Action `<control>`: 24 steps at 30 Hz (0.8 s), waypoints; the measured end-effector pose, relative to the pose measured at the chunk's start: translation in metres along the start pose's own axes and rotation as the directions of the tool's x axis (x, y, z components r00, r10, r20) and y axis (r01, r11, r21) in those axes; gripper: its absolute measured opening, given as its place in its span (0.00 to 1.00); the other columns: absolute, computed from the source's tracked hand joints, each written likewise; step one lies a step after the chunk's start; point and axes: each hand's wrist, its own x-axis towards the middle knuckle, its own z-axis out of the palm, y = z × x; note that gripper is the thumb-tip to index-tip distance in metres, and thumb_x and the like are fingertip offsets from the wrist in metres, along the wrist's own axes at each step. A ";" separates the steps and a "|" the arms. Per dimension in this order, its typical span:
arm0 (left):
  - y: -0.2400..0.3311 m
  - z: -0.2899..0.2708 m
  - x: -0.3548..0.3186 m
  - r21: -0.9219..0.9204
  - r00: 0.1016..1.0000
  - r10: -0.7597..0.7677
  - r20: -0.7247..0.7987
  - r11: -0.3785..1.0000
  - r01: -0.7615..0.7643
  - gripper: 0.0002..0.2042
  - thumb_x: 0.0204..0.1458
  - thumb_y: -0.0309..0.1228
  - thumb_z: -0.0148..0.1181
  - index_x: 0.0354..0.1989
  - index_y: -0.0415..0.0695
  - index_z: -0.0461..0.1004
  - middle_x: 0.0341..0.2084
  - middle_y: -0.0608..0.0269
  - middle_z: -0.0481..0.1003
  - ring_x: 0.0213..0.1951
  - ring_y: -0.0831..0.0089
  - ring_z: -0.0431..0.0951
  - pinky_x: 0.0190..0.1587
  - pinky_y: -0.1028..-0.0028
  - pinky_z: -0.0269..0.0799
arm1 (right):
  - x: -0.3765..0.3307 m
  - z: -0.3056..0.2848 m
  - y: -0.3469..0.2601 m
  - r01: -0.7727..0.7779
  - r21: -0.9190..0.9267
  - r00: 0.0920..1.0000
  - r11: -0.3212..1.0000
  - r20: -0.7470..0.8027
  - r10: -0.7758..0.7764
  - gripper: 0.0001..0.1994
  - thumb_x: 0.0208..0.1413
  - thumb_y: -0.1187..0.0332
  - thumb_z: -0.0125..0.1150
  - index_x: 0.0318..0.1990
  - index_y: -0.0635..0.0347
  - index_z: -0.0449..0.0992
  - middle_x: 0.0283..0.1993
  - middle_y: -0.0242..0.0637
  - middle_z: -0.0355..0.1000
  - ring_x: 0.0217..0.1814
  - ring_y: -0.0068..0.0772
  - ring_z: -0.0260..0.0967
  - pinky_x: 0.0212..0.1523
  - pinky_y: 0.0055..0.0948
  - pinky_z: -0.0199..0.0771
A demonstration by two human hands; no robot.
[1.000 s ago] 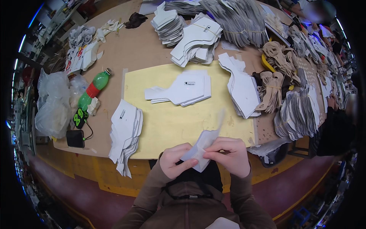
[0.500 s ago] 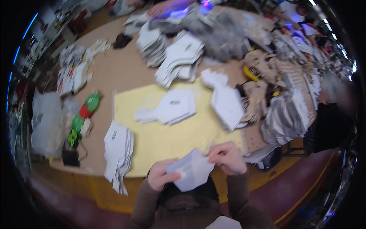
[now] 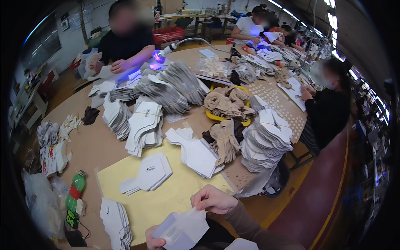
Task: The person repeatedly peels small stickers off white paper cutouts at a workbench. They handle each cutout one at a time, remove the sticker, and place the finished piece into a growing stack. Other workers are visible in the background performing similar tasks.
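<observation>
A pale, flat cut piece is held low in front of me, with a thin white sheet lying over its greyish backing. My left hand is closed on its lower left edge, thumb on top. At its upper corner, my right hand pinches the thin white layer between thumb and fingers. Beyond my hands, a small stack of white cut pieces lies on the yellow sheet. Another white stack is near my right hand, and a third stack lies near my left.
Bundled pieces rise in a tall stack at the right, beside a yellow basket of beige pieces. A green bottle and plastic bags are at the left. Co-workers are around the table, near a lamp.
My view has tilted up, so the table and co-workers beyond show more and my hands appear lower. Both hands still hold the pale piece.
</observation>
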 end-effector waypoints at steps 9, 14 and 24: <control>0.024 0.038 0.026 0.239 0.981 0.053 -0.186 0.971 -0.007 0.29 0.46 0.37 0.69 0.45 0.18 0.74 0.43 0.38 0.79 0.41 0.53 0.83 0.46 0.60 0.79 | -0.009 -0.018 0.001 0.017 0.187 0.996 0.982 -0.095 0.001 0.05 0.61 0.73 0.66 0.40 0.65 0.78 0.34 0.30 0.75 0.35 0.18 0.73 0.40 0.20 0.76; 0.054 0.086 0.021 0.464 0.948 0.163 -0.273 0.886 -0.018 0.27 0.45 0.38 0.69 0.41 0.20 0.76 0.39 0.41 0.81 0.38 0.58 0.83 0.43 0.65 0.78 | -0.014 -0.018 -0.009 0.216 -0.032 0.874 0.976 -0.439 -0.209 0.05 0.64 0.71 0.61 0.39 0.64 0.76 0.34 0.30 0.74 0.37 0.21 0.73 0.43 0.22 0.74; 0.043 0.107 0.008 0.417 0.844 0.244 -0.478 0.909 -0.026 0.24 0.45 0.38 0.68 0.39 0.23 0.78 0.37 0.48 0.82 0.35 0.65 0.82 0.39 0.70 0.77 | -0.005 -0.018 0.007 0.180 -0.292 0.825 0.939 -0.475 -0.305 0.03 0.65 0.74 0.60 0.42 0.64 0.76 0.39 0.29 0.76 0.39 0.16 0.69 0.44 0.17 0.68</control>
